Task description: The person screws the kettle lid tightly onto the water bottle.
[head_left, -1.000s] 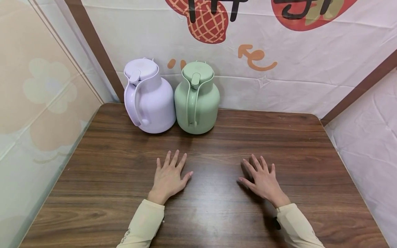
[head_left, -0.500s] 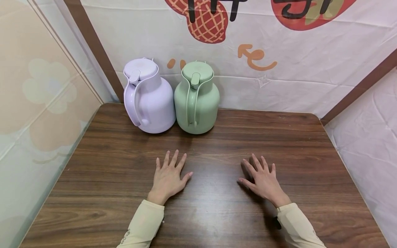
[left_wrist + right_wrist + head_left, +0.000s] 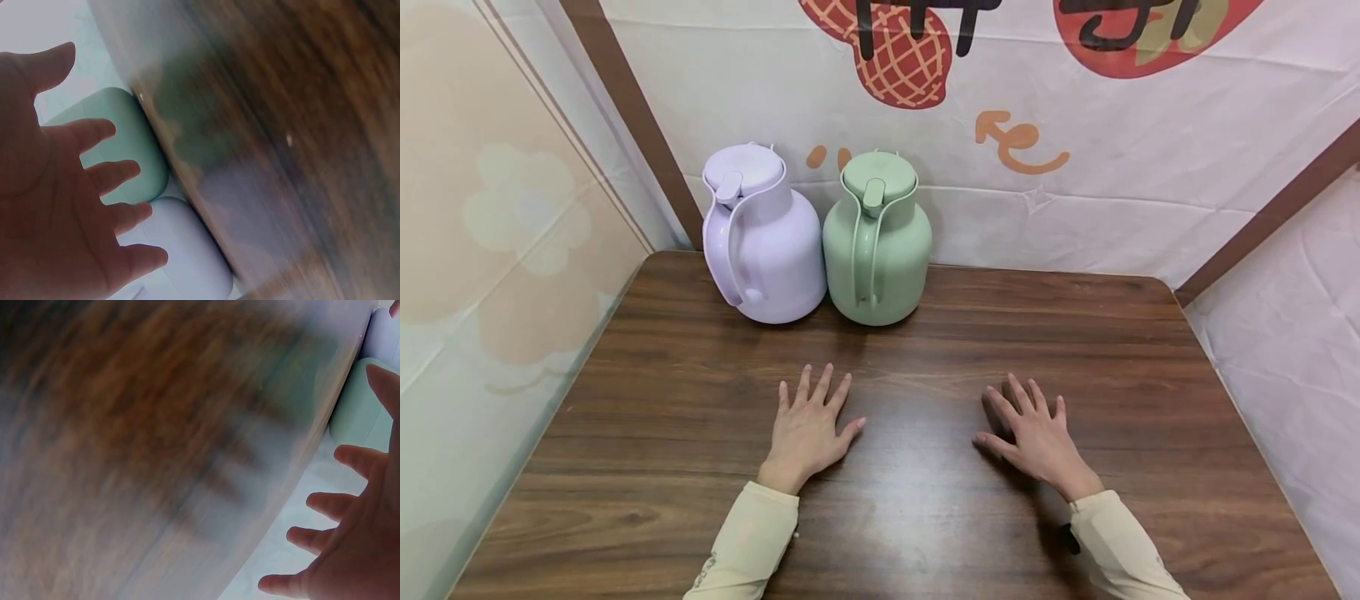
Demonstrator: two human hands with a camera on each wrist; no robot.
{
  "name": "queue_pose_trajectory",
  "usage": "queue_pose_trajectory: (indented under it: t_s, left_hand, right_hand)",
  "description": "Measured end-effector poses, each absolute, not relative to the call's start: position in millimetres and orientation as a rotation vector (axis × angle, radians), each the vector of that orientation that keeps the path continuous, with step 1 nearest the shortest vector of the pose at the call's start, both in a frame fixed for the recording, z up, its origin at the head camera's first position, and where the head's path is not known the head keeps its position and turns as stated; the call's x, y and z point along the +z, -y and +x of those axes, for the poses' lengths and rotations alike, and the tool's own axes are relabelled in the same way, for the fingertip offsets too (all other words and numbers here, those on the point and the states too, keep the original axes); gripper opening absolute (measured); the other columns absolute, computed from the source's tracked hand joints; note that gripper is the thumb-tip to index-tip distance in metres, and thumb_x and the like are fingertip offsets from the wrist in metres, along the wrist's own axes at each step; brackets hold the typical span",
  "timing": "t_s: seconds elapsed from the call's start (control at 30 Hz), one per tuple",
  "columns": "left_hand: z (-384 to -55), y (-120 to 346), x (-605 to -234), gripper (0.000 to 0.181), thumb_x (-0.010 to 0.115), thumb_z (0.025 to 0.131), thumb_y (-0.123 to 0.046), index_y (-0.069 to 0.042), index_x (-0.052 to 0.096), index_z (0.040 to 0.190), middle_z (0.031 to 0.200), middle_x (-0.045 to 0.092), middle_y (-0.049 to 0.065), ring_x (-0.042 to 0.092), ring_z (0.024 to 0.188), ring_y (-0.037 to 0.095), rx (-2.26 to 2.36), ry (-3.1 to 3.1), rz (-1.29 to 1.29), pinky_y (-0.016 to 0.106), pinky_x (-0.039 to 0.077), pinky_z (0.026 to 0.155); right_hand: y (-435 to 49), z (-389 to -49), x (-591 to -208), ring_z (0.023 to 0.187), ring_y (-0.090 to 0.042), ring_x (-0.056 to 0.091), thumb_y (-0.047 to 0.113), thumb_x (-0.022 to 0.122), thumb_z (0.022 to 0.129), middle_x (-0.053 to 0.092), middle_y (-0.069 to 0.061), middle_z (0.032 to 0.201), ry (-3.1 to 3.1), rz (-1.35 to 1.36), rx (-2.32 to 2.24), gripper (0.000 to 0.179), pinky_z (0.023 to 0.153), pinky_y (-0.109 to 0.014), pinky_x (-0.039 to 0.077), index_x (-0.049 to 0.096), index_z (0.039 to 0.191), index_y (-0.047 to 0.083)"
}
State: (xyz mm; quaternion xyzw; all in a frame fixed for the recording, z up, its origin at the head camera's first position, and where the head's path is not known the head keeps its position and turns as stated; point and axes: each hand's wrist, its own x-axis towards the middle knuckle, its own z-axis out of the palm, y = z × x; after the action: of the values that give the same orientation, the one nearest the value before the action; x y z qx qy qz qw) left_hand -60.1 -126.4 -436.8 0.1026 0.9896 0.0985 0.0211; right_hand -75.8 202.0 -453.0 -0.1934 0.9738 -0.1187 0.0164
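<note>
Two vacuum jugs stand upright side by side at the back left of the wooden table (image 3: 1120, 350). The lilac jug (image 3: 782, 250) is on the left and the green jug (image 3: 895, 258) on its right, both with lids and handles turned towards me. My left hand (image 3: 805, 433), palm down with fingers spread, is in front of the jugs and apart from them. To the right, my right hand (image 3: 1041, 442) is also palm down with spread fingers and holds nothing. In the left wrist view, the fingers (image 3: 112, 178) show before both jugs.
Behind the table hangs a white printed cloth (image 3: 1097, 217). Another cloth wall (image 3: 497, 233) with pale flowers borders the left side, and a whitish one (image 3: 1292, 308) the right. Brown strips run along the corners.
Both hands keep their places and the jugs stand as before. Only the head view has shifted very slightly.
</note>
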Motion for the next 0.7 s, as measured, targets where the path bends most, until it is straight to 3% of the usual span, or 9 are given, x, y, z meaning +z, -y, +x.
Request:
queue_pose_trajectory:
  t_s: [0.4,0.7]
  left_hand:
    - [-69,115,-440,0.064,0.043,0.089,-0.054,-0.018,0.035,0.141,0.147,0.025,0.013,0.012,0.135,0.038,0.333,-3.025,0.491,0.061,0.008,0.1]
    - [-66,120,-440,0.064,0.044,0.089,-0.054,-0.019,0.035,0.141,0.146,0.025,0.014,0.011,0.135,0.038,0.354,-3.008,0.452,0.062,0.006,0.1]
  right_hand:
    - [-216,-49,-451,0.13,-0.042,0.021,0.053,0.057,0.082,0.028,-0.018,0.144,-3.074,-0.428,-0.376,0.068,0.091,-0.07,0.013,0.041,0.138,0.017]
    - [-212,-54,-450,0.13,-0.043,0.021,0.056,0.056,0.081,0.026,-0.018,0.145,-3.06,-0.471,-0.352,0.071,0.091,-0.07,0.013,0.04,0.139,0.017]
